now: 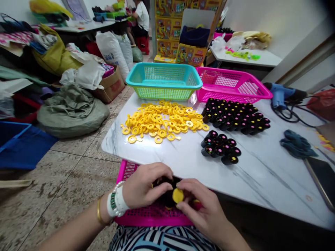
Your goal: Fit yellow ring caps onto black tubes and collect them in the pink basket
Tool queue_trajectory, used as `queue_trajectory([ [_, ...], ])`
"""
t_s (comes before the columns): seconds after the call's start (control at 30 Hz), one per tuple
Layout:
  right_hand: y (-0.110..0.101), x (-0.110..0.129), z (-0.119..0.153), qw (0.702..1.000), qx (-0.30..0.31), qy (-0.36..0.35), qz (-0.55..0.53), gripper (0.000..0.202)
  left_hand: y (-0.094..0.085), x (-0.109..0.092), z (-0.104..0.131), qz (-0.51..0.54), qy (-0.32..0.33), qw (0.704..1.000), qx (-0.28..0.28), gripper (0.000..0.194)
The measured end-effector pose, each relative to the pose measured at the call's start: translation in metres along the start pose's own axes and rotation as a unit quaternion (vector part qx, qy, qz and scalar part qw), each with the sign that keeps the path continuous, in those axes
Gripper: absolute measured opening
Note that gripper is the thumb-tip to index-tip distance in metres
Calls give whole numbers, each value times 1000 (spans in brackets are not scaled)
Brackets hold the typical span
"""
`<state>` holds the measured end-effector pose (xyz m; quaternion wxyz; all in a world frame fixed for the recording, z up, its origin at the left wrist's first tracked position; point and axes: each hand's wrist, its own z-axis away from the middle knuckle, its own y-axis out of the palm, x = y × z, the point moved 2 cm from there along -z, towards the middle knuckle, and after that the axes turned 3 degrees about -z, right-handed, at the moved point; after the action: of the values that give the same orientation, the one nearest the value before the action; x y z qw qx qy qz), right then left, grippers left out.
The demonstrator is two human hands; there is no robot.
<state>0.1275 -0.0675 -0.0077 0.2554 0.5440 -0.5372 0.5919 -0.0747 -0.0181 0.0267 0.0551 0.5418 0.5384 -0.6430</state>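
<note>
bags (113, 48) and boxes (167, 28) crowd the floor behind a marbled white worktop (162, 157), and down at its near edge the action's over a low pink basket (157, 220). right hand (204, 204) is nearly closed, thumb and fingertips pinching a yellow disc (178, 196) right above the dark pieces (167, 200). left hand (143, 184) is half curled, palm down over those same pieces, thumb reaching close to the disc; can't tell if it has a firm hold. up on the worktop, yellow rings (162, 122) lie in a loose heap, black cups (222, 148) bunch to their right in two groups, and a blue basket (163, 75) sits behind the heap, beside a bright pink one.
</note>
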Motion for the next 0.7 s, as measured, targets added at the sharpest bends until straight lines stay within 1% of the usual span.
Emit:
queue_trajectory([
  [0.03, -1, -5, 7, 1000, 1, -3, 1, 35, -5, 2, 9, -13, -9, 999, -28, 10],
  [0.07, -5, -10, 15, 1000, -12, -4, 14, 33, -9, 4, 19, -31, -16, 998, -56, 10],
  [0.13, -20, -25, 37, 994, -73, -5, 84, 23, -13, 13, 43, -97, -34, 987, -120, 8],
  [0.17, -29, -35, 50, 985, -113, 6, 129, 17, -14, 19, 57, -146, -52, 975, -160, 7],
  [0.2, -38, -44, 63, 973, -147, 17, 176, 13, -13, 28, 72, -202, -78, 955, -203, 7],
  [0.23, -44, -55, 75, 960, -163, 31, 225, 12, -11, 38, 87, -258, -108, 930, -237, 11],
  [0.27, -47, -65, 85, 947, -170, 38, 269, 13, -7, 49, 100, -302, -143, 907, -257, 18],
  [0.3, -47, -73, 94, 935, -183, 45, 301, 19, -3, 60, 112, -329, -176, 890, -263, 27],
  [0.33, -44, -81, 101, 925, -197, 67, 318, 28, 1, 70, 122, -337, -200, 883, -259, 34],
  [0.37, -39, -88, 106, 920, -205, 101, 317, 35, 6, 80, 129, -331, -216, 884, -250, 39],
  [0.43, -23, -96, 113, 924, -196, 181, 275, 40, 11, 93, 136, -305, -231, 896, -227, 44],
  [0.5, -5, -97, 120, 930, -174, 235, 224, 43, 11, 99, 136, -284, -238, 906, -205, 45],
  [0.57, 6, -94, 130, 934, -164, 246, 198, 52, 7, 98, 129, -281, -234, 912, -187, 46],
  [0.6, 9, -93, 136, 936, -161, 248, 193, 56, 5, 95, 124, -285, -224, 913, -186, 46],
  [0.67, 7, -94, 143, 938, -151, 244, 193, 60, 0, 86, 113, -305, -201, 907, -211, 44],
  [0.7, 1, -95, 143, 939, -152, 236, 200, 58, -2, 79, 107, -315, -190, 900, -232, 40],
])
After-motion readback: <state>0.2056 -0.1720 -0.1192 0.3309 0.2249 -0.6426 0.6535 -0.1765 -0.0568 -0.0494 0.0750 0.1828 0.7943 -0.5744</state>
